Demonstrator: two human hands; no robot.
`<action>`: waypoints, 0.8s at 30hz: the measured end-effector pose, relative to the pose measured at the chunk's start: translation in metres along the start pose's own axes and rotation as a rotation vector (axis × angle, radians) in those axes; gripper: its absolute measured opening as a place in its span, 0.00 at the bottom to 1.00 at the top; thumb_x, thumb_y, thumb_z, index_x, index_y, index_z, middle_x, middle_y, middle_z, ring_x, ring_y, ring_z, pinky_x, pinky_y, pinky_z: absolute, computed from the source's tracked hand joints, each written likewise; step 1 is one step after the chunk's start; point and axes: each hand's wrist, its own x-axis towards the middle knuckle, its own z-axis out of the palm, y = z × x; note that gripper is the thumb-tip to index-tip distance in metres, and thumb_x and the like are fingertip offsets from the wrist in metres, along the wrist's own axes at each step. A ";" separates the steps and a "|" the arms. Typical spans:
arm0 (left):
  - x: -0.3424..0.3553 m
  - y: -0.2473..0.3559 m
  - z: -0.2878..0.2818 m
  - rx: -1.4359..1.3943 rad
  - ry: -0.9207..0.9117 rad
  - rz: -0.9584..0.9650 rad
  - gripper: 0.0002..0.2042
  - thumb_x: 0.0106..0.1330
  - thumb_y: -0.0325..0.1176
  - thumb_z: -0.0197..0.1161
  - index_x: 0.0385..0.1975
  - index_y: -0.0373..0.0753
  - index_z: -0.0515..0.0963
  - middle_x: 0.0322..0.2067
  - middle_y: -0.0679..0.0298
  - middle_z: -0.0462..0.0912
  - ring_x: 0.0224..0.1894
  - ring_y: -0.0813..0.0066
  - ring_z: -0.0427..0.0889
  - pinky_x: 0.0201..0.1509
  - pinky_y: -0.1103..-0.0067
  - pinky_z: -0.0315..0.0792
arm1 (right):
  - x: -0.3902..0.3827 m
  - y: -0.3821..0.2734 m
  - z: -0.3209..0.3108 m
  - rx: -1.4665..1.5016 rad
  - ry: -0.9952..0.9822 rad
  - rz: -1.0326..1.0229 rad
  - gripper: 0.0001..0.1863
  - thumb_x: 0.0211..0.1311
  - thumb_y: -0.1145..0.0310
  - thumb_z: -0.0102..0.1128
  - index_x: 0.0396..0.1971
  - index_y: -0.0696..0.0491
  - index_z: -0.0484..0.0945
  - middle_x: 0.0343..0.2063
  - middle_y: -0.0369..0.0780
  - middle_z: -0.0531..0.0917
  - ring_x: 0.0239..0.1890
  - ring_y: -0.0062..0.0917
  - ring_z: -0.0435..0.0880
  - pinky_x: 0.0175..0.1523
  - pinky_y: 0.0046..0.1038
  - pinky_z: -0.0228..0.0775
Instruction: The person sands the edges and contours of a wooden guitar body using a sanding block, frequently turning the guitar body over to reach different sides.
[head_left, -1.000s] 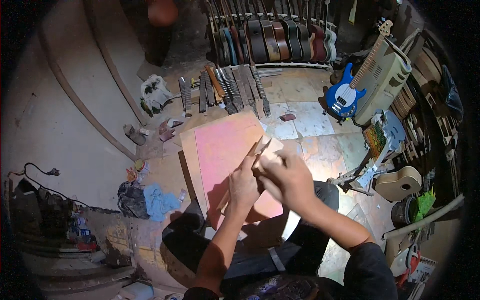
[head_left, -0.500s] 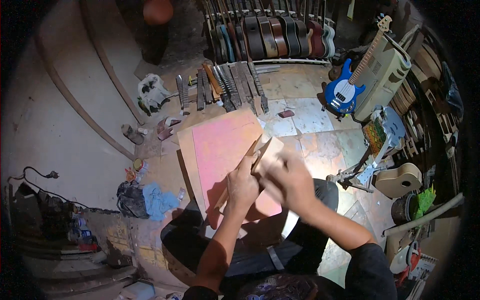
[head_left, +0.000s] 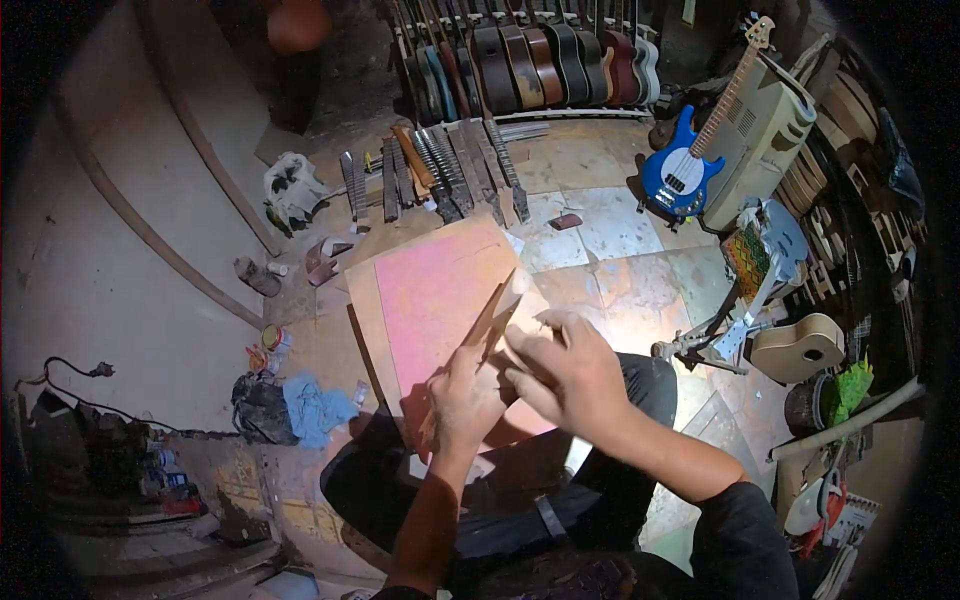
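Observation:
A long pale wooden piece, shaped like a guitar neck (head_left: 512, 290), slants up and away over my lap. My left hand (head_left: 468, 400) is wrapped round its middle, and its near end shows beyond my wrist. Against the right side of the wood, my right hand (head_left: 578, 372) has its fingers bent and thumb drawn in; whatever lies under those fingertips is hidden. Below both hands rests a tan board (head_left: 365, 290) with a pink surface (head_left: 440, 290), tilted across my legs.
Several dark guitar necks (head_left: 440, 170) lie on the floor ahead, before a rack of guitars (head_left: 520, 70). To the right stand a blue bass (head_left: 680, 175), a beige cabinet (head_left: 765, 140) and an unfinished guitar body (head_left: 797, 348). A blue cloth (head_left: 315, 405) and black bag (head_left: 262, 408) lie left.
The wooden piece has turned, showing a narrower edge. My right hand, blurred before, is sharper now and slightly lower. My left hand has shifted a little left and down.

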 end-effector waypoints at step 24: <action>0.018 -0.025 -0.088 0.147 0.298 -0.095 0.21 0.62 0.37 0.74 0.47 0.29 0.78 0.43 0.49 0.84 0.45 0.64 0.84 0.49 0.67 0.78 | 0.029 0.069 0.133 0.813 -0.140 0.533 0.20 0.66 0.66 0.71 0.52 0.62 0.78 0.47 0.47 0.86 0.53 0.29 0.85 0.59 0.30 0.74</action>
